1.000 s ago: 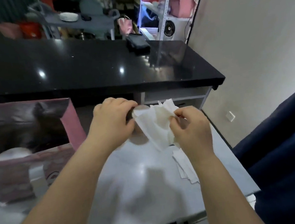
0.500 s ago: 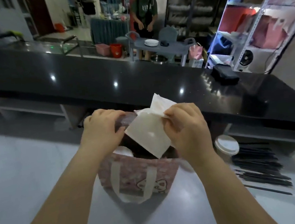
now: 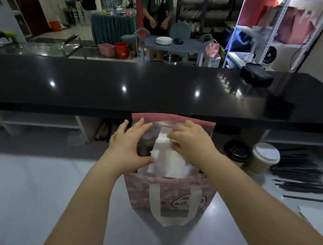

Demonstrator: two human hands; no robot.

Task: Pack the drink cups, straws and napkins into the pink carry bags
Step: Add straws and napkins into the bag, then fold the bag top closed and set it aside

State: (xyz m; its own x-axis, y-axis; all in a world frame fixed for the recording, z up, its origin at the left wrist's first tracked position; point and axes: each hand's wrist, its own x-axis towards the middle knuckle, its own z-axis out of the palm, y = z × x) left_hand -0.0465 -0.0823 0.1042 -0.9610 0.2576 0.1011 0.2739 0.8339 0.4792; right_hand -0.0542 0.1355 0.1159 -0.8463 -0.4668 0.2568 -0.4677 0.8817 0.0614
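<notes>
Head view: left hand [image 3: 128, 146], grip apart with fingers spread, rests at the mouth of the bag [image 3: 166, 199] near the far edge of the tabletop [image 3: 43, 198]. The napkin [image 3: 169, 158] sits half inside, the right hand [image 3: 191, 142] with its grip clamped on its top. Best slide it flat down one wall, uncrumpled.

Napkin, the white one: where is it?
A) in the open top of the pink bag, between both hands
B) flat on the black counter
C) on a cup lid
A: the napkin sits in the mouth of the pink bag, between the left hand and the right hand.
</notes>
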